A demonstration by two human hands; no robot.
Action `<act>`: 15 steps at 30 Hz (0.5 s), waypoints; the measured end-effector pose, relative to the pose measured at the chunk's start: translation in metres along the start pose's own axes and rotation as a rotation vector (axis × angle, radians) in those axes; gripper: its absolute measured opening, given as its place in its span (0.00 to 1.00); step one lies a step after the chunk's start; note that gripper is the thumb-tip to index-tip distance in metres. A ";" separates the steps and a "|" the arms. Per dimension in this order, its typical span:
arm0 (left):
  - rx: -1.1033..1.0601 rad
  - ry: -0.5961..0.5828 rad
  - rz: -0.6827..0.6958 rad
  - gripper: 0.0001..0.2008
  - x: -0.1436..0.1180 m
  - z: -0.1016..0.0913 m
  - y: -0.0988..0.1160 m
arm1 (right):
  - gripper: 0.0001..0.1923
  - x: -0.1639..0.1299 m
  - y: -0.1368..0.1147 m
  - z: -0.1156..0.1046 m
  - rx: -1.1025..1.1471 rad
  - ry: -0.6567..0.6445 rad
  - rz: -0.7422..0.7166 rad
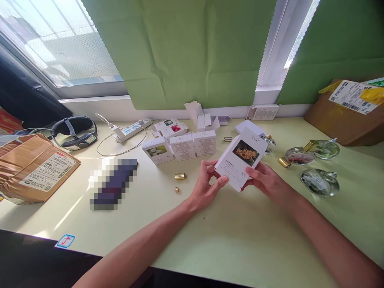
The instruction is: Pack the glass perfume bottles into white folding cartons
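Both hands hold a white carton (237,160) with an orange-flower picture, tilted above the table. My left hand (207,186) grips its lower left edge, thumb on the front. My right hand (264,180) pinches the lower right side, its thumb near the printed text. Left of the hands lie a gold cylindrical cap (180,176) and a small gold collar (177,190). Behind stand several white cartons, one with a white-flower picture (157,150). To the right lie round glass bottles, one clear (319,182), one greenish (328,149), and another gold cap (284,162).
A brown cardboard box (345,116) stands at the back right, another parcel (39,170) at the left. A headset (75,134), a power strip (133,130) with a white cable and a blurred dark object (115,184) lie left. Green blinds (195,52) hang behind the table.
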State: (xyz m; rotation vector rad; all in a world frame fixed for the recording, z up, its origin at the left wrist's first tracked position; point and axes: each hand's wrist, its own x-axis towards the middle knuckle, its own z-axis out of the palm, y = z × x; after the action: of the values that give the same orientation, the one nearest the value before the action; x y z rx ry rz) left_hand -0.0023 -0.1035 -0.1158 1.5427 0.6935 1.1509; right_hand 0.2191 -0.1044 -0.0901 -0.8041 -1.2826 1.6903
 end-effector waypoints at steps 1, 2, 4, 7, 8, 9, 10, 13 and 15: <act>0.007 -0.007 0.002 0.19 0.000 0.000 0.000 | 0.16 0.000 -0.001 0.000 -0.005 -0.008 0.001; 0.014 -0.017 0.010 0.20 0.000 0.000 0.000 | 0.15 -0.001 -0.001 0.000 -0.011 -0.013 0.001; 0.035 -0.041 0.050 0.24 0.000 -0.001 0.001 | 0.14 -0.002 -0.002 -0.001 -0.022 -0.025 0.008; 0.103 -0.074 0.127 0.28 0.002 -0.002 0.001 | 0.16 -0.003 -0.002 -0.002 -0.020 -0.050 0.034; 0.123 -0.082 0.136 0.29 0.002 -0.002 0.000 | 0.17 -0.003 -0.001 -0.003 -0.018 -0.059 0.042; 0.135 -0.089 0.134 0.28 0.002 -0.003 -0.001 | 0.17 -0.003 -0.001 -0.003 -0.017 -0.065 0.047; 0.136 -0.091 0.127 0.28 0.002 -0.003 -0.002 | 0.17 -0.003 -0.001 -0.003 -0.019 -0.069 0.050; 0.103 -0.078 0.107 0.28 0.000 -0.004 -0.007 | 0.17 -0.002 -0.001 -0.003 -0.030 -0.066 0.049; 0.079 -0.065 0.099 0.27 0.000 -0.003 -0.009 | 0.17 -0.002 -0.001 -0.002 -0.038 -0.058 0.046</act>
State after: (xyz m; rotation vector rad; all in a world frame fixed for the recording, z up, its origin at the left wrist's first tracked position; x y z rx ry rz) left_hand -0.0042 -0.1001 -0.1245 1.6898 0.6309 1.1526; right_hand 0.2220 -0.1056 -0.0897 -0.8178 -1.3489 1.7419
